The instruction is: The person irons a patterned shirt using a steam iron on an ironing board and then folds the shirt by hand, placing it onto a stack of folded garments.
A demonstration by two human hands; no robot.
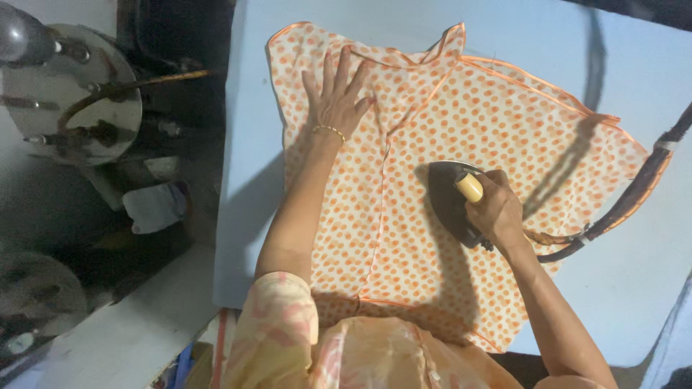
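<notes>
A cream cloth with orange dots and orange piping (461, 130) lies spread on a pale blue padded table (252, 187). My left hand (336, 97) rests flat on the cloth's upper left part, fingers apart, a thin gold bracelet on the wrist. My right hand (494, 209) grips the yellow handle of a dark iron (445, 193) that sits on the middle of the cloth. The iron's thick cord (634, 194) runs off to the right edge.
Left of the table stands a dark machine with round metal discs (72, 94) and a white cloth bundle (153, 207). A pale ledge (122, 331) lies at the lower left. My peach patterned sleeve fills the bottom centre.
</notes>
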